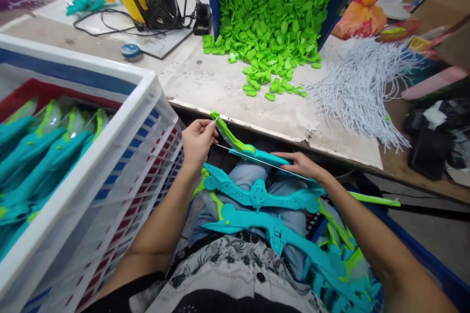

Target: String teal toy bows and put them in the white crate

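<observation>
A teal toy bow part (262,155) with a lime green curved tip (233,134) lies across my lap, just below the table's front edge. My left hand (199,141) pinches the white string close to the green tip's end. The string (257,160) runs taut along the bow toward the lower right. Fingers of my right hand (299,164) wrap round the teal body. Nearer to me, more teal pieces (259,194) with green ends rest over my thighs.
A white crate (147,83) of teal parts stands at the left. On the table (205,78) are green pieces (271,24) spilling from a blue bin, a bundle of white strings (363,88), a black fan (154,0) and a blue tape measure (131,51).
</observation>
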Motion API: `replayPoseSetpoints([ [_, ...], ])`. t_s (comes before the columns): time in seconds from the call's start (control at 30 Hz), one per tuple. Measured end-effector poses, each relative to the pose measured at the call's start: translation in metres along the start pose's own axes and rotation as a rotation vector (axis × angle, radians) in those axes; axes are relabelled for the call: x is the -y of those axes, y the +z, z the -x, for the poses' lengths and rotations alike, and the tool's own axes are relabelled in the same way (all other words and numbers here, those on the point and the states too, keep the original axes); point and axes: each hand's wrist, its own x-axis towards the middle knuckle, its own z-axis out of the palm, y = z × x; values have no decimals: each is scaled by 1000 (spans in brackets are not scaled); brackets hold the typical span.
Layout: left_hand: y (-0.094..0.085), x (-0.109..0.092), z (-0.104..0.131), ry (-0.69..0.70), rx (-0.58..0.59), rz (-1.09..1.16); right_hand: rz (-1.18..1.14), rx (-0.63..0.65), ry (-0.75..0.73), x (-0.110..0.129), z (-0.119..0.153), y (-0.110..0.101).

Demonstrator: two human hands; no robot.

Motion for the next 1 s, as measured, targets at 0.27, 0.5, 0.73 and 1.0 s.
replayPoseSetpoints([
  [0.27,-1,1,-8,26,8,-74,-12,-12,-8,-4,-2,2],
  [0.5,0,-4,-17,12,102,-31,4,-28,-25,0,0,4],
  [0.73,-11,-11,-25,-166,250,37,175,7,-119,5,10,2],
  [1.0,-26,-13,-4,-169,289,76,266,-442,-496,122,-72,3],
])
